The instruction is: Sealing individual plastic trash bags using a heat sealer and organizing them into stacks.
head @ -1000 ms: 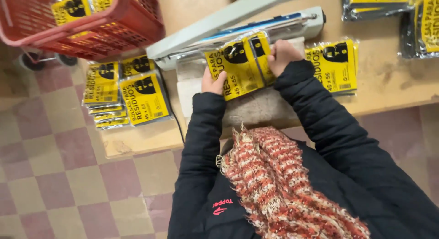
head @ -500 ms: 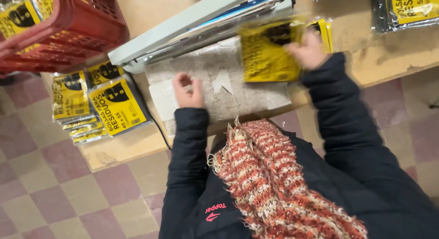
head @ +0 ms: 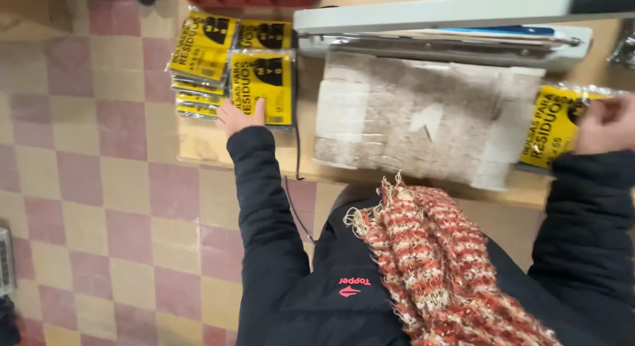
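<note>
While left hand (head: pixel 239 114) rests flat on yellow packet stack (head: pixel 261 86), right hand (head: pixel 605 124) pinches another packet (head: pixel 552 124); light, floppy, slick film, best taken by edge.

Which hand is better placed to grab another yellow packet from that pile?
Probably the left hand: its fingers already rest on the stacked yellow packets. The right hand is far across, on another yellow packet.

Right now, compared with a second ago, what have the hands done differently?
The two hands parted: the left hand let go and reached left onto the stack of yellow packets; the right hand carried its yellow packet off to the right. The sealer and worn pad stayed put.
</note>
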